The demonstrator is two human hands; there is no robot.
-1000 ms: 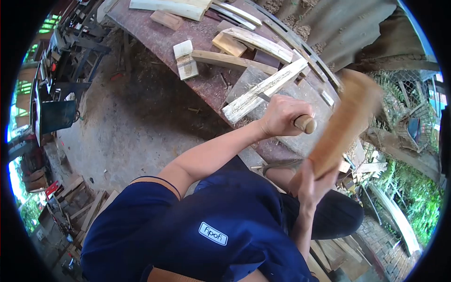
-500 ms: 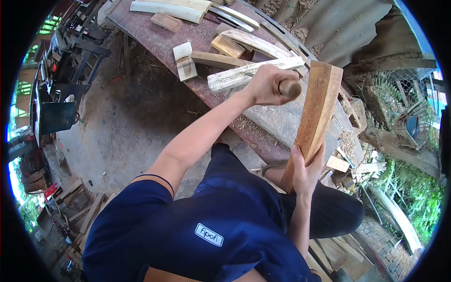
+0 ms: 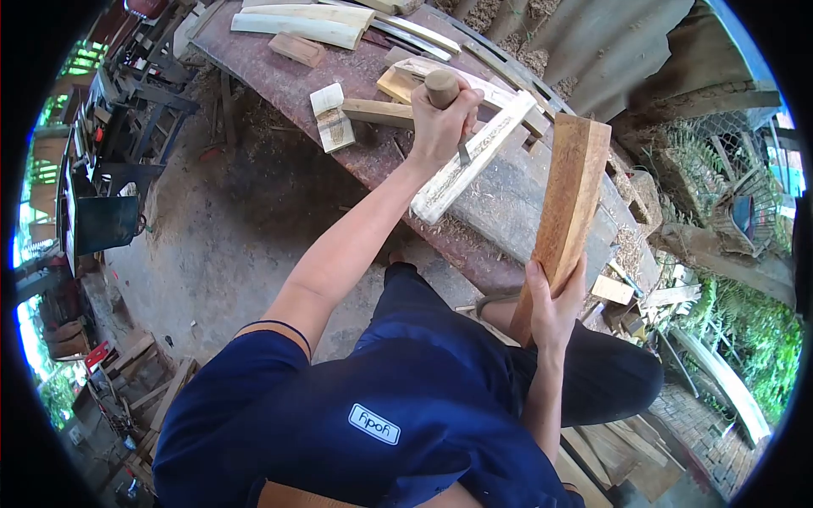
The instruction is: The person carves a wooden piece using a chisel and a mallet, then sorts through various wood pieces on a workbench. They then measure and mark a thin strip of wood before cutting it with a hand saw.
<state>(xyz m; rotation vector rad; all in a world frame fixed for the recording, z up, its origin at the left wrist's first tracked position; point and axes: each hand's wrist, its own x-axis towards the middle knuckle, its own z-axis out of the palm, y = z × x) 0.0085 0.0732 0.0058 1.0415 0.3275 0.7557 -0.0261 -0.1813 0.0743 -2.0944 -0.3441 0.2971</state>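
My left hand [image 3: 440, 123] is closed round a tool with a round wooden handle [image 3: 441, 86], whose narrow metal blade [image 3: 464, 154] shows below the fist. Under and beside the blade lies a white-faced wooden strip [image 3: 457, 179] on the workbench [image 3: 389, 152]. My right hand [image 3: 555, 309] grips the lower part of a long brown wooden block [image 3: 573, 182], which stands tilted over my bent leg.
Pale curved boards [image 3: 296, 27], a small reddish block [image 3: 296, 49] and a notched piece [image 3: 332, 118] lie on the bench. Shavings and corrugated sheet [image 3: 610, 51] are beyond. Wood offcuts [image 3: 611, 289] sit at the right, a dark green panel [image 3: 106, 224] at the left.
My left hand has moved left and slightly up with the tool, and its blade now shows. The white-faced strip has turned to a steeper angle. My right hand still holds the brown block.
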